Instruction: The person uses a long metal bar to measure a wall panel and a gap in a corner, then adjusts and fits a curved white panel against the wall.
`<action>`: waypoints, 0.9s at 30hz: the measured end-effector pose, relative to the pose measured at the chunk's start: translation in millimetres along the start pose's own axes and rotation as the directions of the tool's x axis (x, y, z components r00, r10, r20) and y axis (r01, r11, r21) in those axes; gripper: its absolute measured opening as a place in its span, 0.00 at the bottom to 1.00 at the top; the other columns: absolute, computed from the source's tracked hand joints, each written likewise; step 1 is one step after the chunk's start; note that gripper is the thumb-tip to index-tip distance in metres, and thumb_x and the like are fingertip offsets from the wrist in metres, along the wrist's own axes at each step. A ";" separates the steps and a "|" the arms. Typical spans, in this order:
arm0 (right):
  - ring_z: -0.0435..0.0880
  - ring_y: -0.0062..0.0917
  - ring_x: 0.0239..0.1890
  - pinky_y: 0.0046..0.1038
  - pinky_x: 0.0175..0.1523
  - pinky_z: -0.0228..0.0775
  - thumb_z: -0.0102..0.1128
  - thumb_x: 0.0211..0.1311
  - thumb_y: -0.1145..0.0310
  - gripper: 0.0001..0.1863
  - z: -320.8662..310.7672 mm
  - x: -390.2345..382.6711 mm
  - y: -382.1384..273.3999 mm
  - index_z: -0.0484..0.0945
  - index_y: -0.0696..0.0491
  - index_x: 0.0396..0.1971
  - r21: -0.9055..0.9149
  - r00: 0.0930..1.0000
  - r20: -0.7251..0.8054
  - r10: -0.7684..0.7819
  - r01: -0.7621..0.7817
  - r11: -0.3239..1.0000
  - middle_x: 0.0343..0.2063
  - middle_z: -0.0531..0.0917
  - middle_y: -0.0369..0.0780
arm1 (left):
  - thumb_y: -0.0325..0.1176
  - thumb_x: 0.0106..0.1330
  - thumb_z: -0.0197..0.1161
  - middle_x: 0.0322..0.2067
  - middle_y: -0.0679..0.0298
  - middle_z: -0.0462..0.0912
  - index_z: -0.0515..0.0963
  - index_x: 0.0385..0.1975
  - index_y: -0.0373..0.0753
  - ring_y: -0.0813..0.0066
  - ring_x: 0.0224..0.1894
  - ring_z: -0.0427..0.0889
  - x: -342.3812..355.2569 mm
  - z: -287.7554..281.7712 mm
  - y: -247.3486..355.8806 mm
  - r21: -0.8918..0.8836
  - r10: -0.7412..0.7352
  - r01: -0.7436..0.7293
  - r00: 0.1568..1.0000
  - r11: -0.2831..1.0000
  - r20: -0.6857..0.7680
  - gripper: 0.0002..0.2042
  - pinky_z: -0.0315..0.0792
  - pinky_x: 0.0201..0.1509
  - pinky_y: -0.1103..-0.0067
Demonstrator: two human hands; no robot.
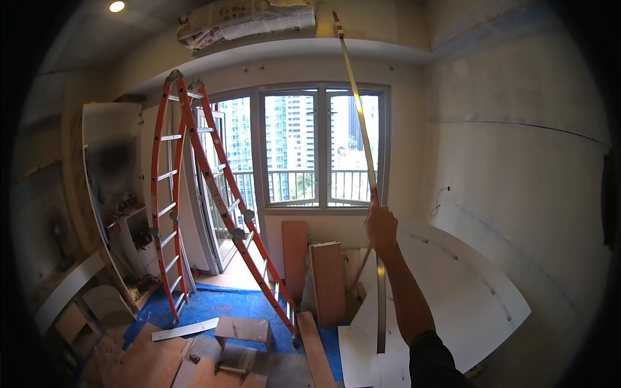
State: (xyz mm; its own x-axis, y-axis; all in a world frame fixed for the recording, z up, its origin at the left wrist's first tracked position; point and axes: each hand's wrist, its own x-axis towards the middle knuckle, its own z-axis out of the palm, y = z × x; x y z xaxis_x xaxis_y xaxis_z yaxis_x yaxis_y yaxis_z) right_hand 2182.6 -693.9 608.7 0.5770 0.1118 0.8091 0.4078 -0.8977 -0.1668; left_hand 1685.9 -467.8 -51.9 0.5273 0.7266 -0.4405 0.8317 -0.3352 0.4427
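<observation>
My right hand (381, 226) is closed around a long, narrow gold-coloured strip (359, 110), with the arm raised. The strip stands almost upright and leans slightly left. Its upper end, banded brown and pale, reaches toward the wall beside a wrapped unit (249, 24). Below my fist its lower part looks wider and shinier, and it ends in front of a large white panel (446, 291). The frame does not show whether it is metal or another material. My left hand is out of the picture.
An orange folding ladder (212, 174) stands open on blue floor sheeting (213, 297), left of centre. Reddish-brown boards (328, 283) lean below the window (320, 152). A small box-like piece (243, 330), a hammer (234, 369) and loose boards (145, 355) lie nearby. An open cabinet (113, 168) stands left.
</observation>
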 end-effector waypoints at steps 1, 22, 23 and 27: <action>0.87 0.40 0.28 0.40 0.32 0.81 0.55 0.62 0.72 0.39 -6.7 11.7 -7.3 0.52 0.50 0.73 -0.009 1.000 0.020 0.004 -0.004 1.000 0.25 0.84 0.46 | 0.57 0.68 0.49 0.59 0.37 0.69 0.67 0.61 0.32 0.42 0.59 0.71 -0.2 -1.4 -4.5 0.004 -0.006 0.006 1.000 1.000 0.001 0.33 0.66 0.62 0.60; 0.86 0.38 0.25 0.35 0.30 0.81 0.55 0.62 0.72 0.37 -52.3 -54.1 -9.1 0.53 0.55 0.72 -0.132 0.991 0.120 -0.063 0.079 0.988 0.22 0.83 0.46 | 0.56 0.67 0.53 0.56 0.38 0.72 0.70 0.59 0.33 0.43 0.54 0.74 10.4 -10.1 -0.3 0.016 0.000 0.000 1.000 1.000 -0.011 0.31 0.69 0.59 0.62; 0.86 0.40 0.25 0.36 0.32 0.81 0.54 0.63 0.71 0.37 -52.2 -69.9 -10.4 0.53 0.54 0.72 -0.112 0.982 0.184 -0.047 0.069 0.991 0.22 0.83 0.48 | 0.56 0.67 0.53 0.55 0.38 0.72 0.70 0.58 0.33 0.43 0.54 0.75 10.6 -9.4 1.1 0.006 -0.006 0.007 1.000 1.000 -0.022 0.31 0.69 0.59 0.62; 0.87 0.38 0.26 0.36 0.32 0.81 0.54 0.63 0.72 0.37 -53.1 -68.4 -4.9 0.54 0.54 0.72 -0.079 0.982 0.186 -0.031 0.046 0.996 0.23 0.83 0.46 | 0.55 0.67 0.53 0.55 0.38 0.72 0.71 0.58 0.34 0.44 0.53 0.75 20.6 -4.0 -0.5 0.011 0.006 -0.006 1.000 1.000 -0.003 0.31 0.70 0.58 0.62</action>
State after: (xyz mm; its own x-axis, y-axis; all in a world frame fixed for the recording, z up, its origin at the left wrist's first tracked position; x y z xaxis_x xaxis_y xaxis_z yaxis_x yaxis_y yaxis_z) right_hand 2103.5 -719.8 584.0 0.6859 0.2167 0.6947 0.3767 -0.9225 -0.0841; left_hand 1695.6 -450.3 -58.0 0.5314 0.7265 -0.4356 0.8306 -0.3460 0.4362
